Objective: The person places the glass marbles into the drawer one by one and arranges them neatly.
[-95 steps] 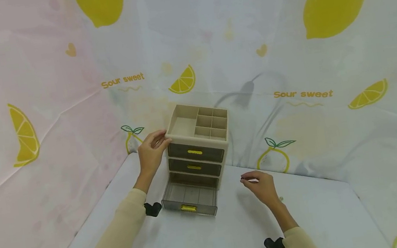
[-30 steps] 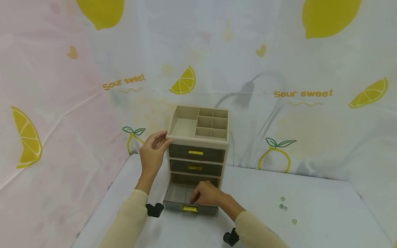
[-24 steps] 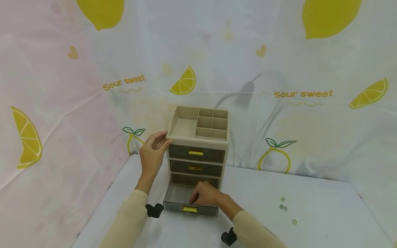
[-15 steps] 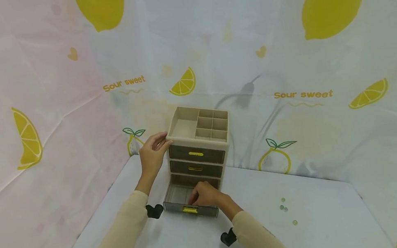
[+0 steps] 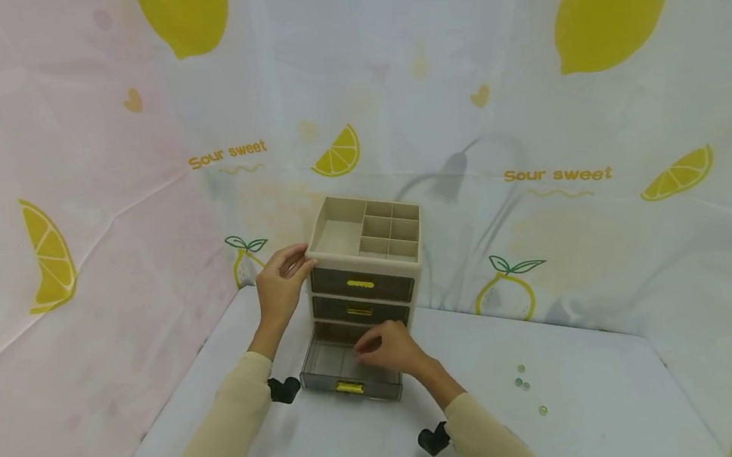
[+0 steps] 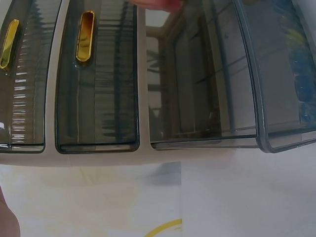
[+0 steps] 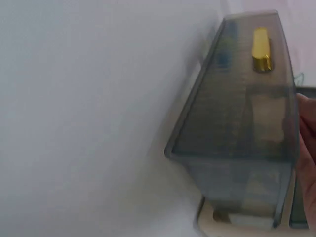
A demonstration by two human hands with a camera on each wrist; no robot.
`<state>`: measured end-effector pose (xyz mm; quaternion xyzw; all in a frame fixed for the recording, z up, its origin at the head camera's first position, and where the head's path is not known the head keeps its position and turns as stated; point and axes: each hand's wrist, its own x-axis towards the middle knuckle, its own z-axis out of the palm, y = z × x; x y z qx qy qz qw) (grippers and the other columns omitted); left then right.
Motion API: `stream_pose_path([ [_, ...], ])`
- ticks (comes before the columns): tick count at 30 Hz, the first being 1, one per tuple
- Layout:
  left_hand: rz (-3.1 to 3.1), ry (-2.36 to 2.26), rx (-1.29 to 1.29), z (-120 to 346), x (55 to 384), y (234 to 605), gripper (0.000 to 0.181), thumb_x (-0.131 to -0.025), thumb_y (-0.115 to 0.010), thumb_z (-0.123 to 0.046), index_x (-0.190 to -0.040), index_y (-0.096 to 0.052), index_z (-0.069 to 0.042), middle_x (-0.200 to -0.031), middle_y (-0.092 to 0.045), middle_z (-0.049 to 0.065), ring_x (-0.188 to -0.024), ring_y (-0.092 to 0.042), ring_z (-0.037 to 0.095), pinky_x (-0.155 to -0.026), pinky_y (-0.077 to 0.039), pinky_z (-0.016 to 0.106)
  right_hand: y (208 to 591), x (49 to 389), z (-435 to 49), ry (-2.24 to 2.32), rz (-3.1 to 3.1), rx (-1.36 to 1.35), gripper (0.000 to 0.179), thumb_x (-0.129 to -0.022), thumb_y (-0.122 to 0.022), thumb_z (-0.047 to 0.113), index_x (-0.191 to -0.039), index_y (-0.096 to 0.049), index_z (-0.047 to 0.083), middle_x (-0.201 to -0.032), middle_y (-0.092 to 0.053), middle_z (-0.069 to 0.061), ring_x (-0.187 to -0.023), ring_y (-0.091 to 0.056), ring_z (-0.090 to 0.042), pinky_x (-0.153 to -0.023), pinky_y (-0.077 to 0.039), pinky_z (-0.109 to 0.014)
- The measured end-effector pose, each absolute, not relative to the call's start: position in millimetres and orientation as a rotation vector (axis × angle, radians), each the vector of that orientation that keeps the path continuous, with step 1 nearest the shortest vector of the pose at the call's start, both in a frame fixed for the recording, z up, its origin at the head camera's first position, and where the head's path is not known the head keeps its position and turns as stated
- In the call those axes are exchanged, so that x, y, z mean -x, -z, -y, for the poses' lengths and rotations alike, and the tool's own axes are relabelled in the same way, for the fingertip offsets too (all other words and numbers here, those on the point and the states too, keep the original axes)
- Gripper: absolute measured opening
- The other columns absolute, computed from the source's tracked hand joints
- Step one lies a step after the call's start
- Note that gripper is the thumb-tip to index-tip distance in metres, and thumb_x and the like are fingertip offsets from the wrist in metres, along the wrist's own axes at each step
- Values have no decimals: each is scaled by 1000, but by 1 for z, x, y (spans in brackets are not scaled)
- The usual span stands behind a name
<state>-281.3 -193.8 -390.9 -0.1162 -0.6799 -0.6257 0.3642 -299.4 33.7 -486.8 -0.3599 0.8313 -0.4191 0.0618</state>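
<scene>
A beige desktop drawer organizer (image 5: 363,263) stands against the back wall, its upper two smoky drawers closed. My left hand (image 5: 280,285) grips its upper left corner, thumb at the front edge and fingers along the side. At the bottom, the clear grey drawer (image 5: 330,379) with a yellow handle (image 5: 350,387) is pulled out. My right hand (image 5: 390,347) hovers above that drawer, fingers loosely bent, with nothing visible between the fingertips. In the right wrist view, the fingers (image 7: 308,168) show beside the drawer front (image 7: 222,118). The left wrist view looks across the drawer fronts (image 6: 98,98).
Several small greenish glass beads (image 5: 543,410) lie on the white table (image 5: 608,412) to the right. An open tray top with compartments (image 5: 390,229) crowns the organizer. Lemon-printed cloth (image 5: 551,114) forms the walls behind and at the left.
My right hand has moved left from over the table, carrying a small dark thing, into the bottom drawer; in the last half second it has risen slightly. My left hand has stayed put.
</scene>
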Motion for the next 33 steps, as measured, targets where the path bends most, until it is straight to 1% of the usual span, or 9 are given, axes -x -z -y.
stream_pose_path([
  [3,1750,1607,299,194,281,391,36,-82,-73,9,-115,-61,18,-117,-60,33,-113,-59,44,-96,-54,37,483,297,-47,1422,-2522,1087,16,-81,-80,7,-95,-77,1,-89,-73,-3,-78,-69,-10,-66,-61,-21],
  [8,1742,1598,310,195,281,392,36,-82,-73,9,-115,-61,17,-116,-60,32,-112,-59,44,-95,-55,37,473,287,-74,1711,-2489,1075,16,-80,-78,-4,-94,-73,-8,-93,-71,-19,-83,-71,-31,-71,-63,-26],
  [11,1739,1596,319,195,282,392,36,-82,-73,9,-115,-62,16,-116,-61,32,-112,-60,43,-95,-55,36,465,282,-92,1793,-2534,1051,15,-78,-75,-12,-93,-71,-12,-90,-70,-26,-82,-70,-40,-70,-64,-28],
  [13,1741,1596,324,195,283,393,36,-82,-73,8,-115,-62,16,-116,-61,31,-111,-60,43,-95,-55,36,465,283,-106,1808,-2592,1004,15,-78,-75,-12,-92,-71,-11,-89,-70,-25,-81,-70,-39,-70,-64,-27],
  [16,1738,1597,328,195,283,394,36,-82,-73,9,-115,-61,17,-116,-61,32,-111,-60,44,-95,-55,36,475,291,-129,1800,-2691,911,15,-77,-78,-8,-92,-74,-5,-88,-71,-20,-81,-72,-30,-69,-62,-21],
  [19,1735,1596,331,196,284,394,36,-82,-73,9,-114,-61,17,-116,-61,32,-111,-60,44,-95,-55,38,485,300,-152,1786,-2760,810,17,-76,-81,-4,-91,-76,1,-89,-72,-18,-81,-72,-23,-70,-62,-20],
  [23,1737,1599,331,197,284,394,36,-82,-73,9,-114,-61,17,-116,-61,32,-111,-60,44,-95,-55,40,491,303,-179,1757,-2840,688,19,-74,-80,-6,-92,-75,-1,-90,-72,-19,-81,-72,-25,-69,-63,-22],
  [28,1738,1607,321,197,284,394,36,-82,-74,8,-115,-62,17,-116,-61,32,-112,-60,44,-95,-54,41,496,304,-211,1646,-2980,511,19,-75,-80,-4,-94,-75,-3,-87,-73,-13,-81,-72,-25,-69,-61,-18],
  [33,1733,1615,325,196,284,394,36,-82,-74,8,-114,-61,17,-116,-61,32,-112,-60,43,-95,-55,39,500,303,-234,1577,-3061,398,20,-77,-80,-2,-96,-75,-5,-91,-74,-15,-86,-72,-30,-71,-59,-13],
])
